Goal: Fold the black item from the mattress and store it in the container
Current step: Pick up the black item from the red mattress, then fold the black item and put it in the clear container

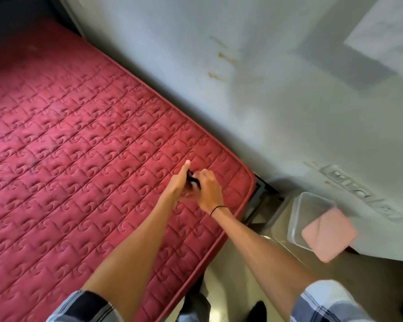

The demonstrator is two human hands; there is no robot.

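Your forearms come in from the bottom edge, plaid sleeves rolled up, meeting over the near right corner of the red quilted mattress (79, 147). Your left hand (178, 182) and right hand (208, 190) are pressed together around the black item (192, 180), both closed on it, left index finger sticking out straight; looks like you're pinching it between both hands to compress a fold, held just above the mattress surface, though contact with the quilting can't be told. Only a small dark sliver shows between the hands, so shape is mostly hidden; what shows runs roughly away from you, up-left along the left index finger, long axis a guess only. A thin band (216, 208) sits on the right wrist. Further right, on the floor beside the mattress corner, the clear container (312, 205) stands open-topped by the wall, a pink lid (328, 235) resting on its near edge, likely parked there so the mouth is free for the drop-in
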